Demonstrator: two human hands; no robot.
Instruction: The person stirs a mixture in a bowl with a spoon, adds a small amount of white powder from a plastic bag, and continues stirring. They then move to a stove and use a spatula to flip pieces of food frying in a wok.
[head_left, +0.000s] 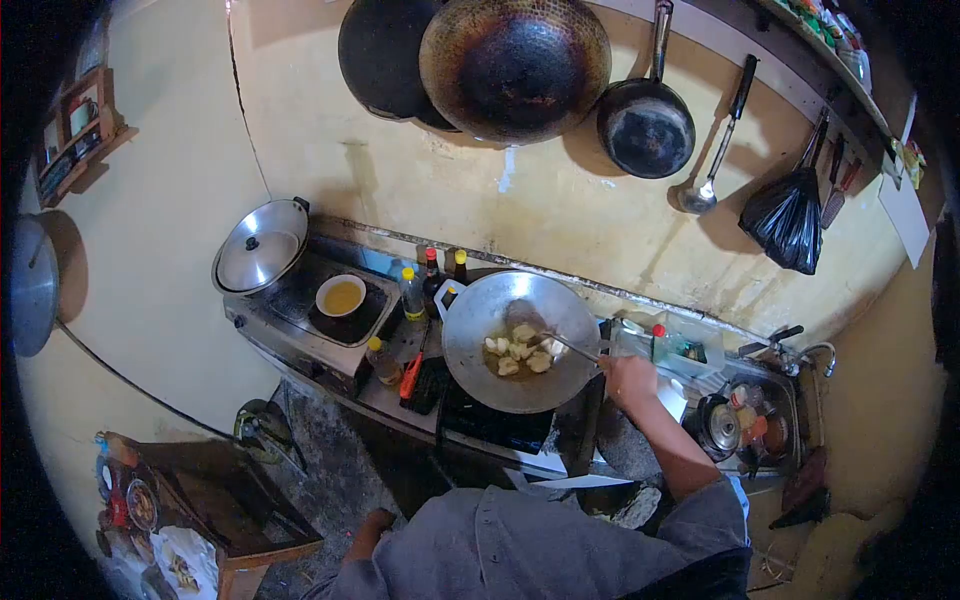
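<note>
Stirring food pieces (520, 350) in wok (470, 330), frame centre | clamped right hand (628, 378) on spatula (575, 348) handle | hung left hand (372, 522) low, grip untellable | judged best turned slowly, shallowly.

Bottles (412, 293) crowd the left of the wok (472, 362); its near rim seems open.

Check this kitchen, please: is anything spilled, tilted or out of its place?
Nothing looks spilled. One thing is askew: a metal lid stands on its edge, leaning against the wall, beside the bowl of yellow liquid. The wok sits on its burner, and the right hand holds the spatula in it.
</note>
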